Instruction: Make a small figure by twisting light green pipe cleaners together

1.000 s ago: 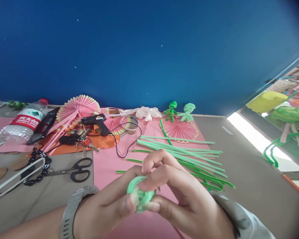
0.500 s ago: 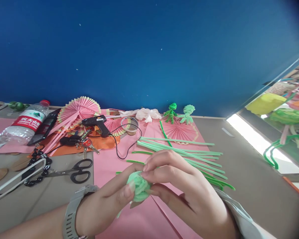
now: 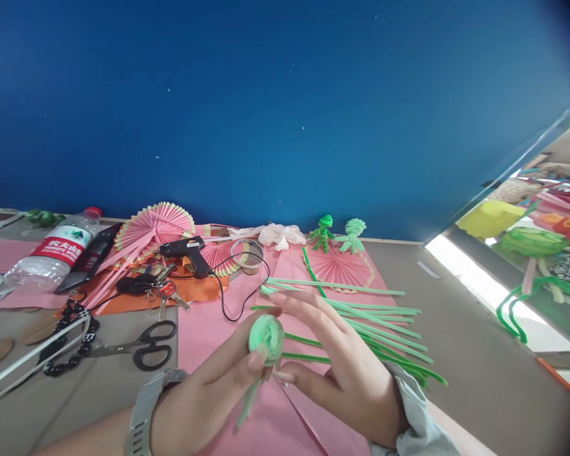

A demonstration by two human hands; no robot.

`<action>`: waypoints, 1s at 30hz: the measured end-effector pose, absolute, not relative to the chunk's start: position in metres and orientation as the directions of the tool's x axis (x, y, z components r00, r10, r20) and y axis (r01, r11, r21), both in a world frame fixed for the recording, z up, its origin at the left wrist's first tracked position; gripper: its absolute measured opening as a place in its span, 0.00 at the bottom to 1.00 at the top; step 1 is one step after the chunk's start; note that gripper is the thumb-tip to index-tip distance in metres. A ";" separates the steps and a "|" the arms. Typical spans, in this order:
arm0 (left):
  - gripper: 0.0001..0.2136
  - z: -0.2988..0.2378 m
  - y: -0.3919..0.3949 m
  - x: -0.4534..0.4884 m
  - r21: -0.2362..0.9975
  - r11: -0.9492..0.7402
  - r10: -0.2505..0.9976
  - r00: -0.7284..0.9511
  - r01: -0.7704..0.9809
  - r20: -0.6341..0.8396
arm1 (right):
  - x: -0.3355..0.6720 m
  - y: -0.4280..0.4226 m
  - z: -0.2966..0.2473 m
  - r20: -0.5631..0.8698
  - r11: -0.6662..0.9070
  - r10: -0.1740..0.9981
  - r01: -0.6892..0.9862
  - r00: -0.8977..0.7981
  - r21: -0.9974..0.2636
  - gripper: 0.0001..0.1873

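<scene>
A light green coiled ball of pipe cleaner (image 3: 266, 334) sits between the thumb and fingers of my left hand (image 3: 218, 380). From beneath it a pipe cleaner end hangs down, slightly blurred. My right hand (image 3: 332, 361) is just to the right of the ball, its fingers and thumb apart and nothing between them; whether a fingertip touches the ball I cannot tell. Beyond that hand, light green pipe cleaners (image 3: 389, 310) and darker green ones (image 3: 304, 356) lie on pink paper (image 3: 237, 437). Two small green pipe cleaner figures, one dark (image 3: 322, 233) and one light (image 3: 352, 235), stand at the back.
Left of my hands are scissors (image 3: 154, 345), keys (image 3: 167, 290), a black beaded bracelet (image 3: 59, 348) and a water bottle (image 3: 57, 250). A glue gun (image 3: 190, 252), pink paper fans (image 3: 154, 225) and a roll of tape (image 3: 247, 254) lie further back. The blue wall (image 3: 275, 114) closes off the far side.
My right fingers have come away from the ball and spread apart. In my left hand the ball has turned, and its hanging end shows more. The view has tilted slightly upward.
</scene>
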State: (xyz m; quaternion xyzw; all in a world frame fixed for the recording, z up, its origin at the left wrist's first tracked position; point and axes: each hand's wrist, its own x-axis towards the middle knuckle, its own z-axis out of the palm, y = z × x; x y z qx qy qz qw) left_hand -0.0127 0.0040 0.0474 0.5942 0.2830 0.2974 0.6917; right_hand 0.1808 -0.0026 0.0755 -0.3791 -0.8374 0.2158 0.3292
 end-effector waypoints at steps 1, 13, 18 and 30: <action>0.14 0.049 0.004 -0.012 0.993 0.099 0.748 0.663 -0.063 -0.032 | 0.181 -0.001 0.074 0.400 0.629 0.770 0.488 -0.497 -0.604 0.29; 0.12 0.043 0.014 -0.004 0.989 0.146 0.794 0.595 0.009 -0.122 | 0.182 0.009 0.058 0.473 0.732 0.681 0.508 -0.559 -0.454 0.18; 0.11 0.044 0.015 -0.001 0.952 0.292 0.786 0.592 -0.097 -0.180 | 0.180 0.009 0.051 0.413 0.636 0.770 0.537 -0.486 -0.554 0.27; 0.13 0.031 0.014 0.005 0.981 0.183 0.845 0.521 -0.071 -0.120 | 0.171 0.007 0.020 0.379 0.544 0.819 0.375 -0.431 -0.750 0.25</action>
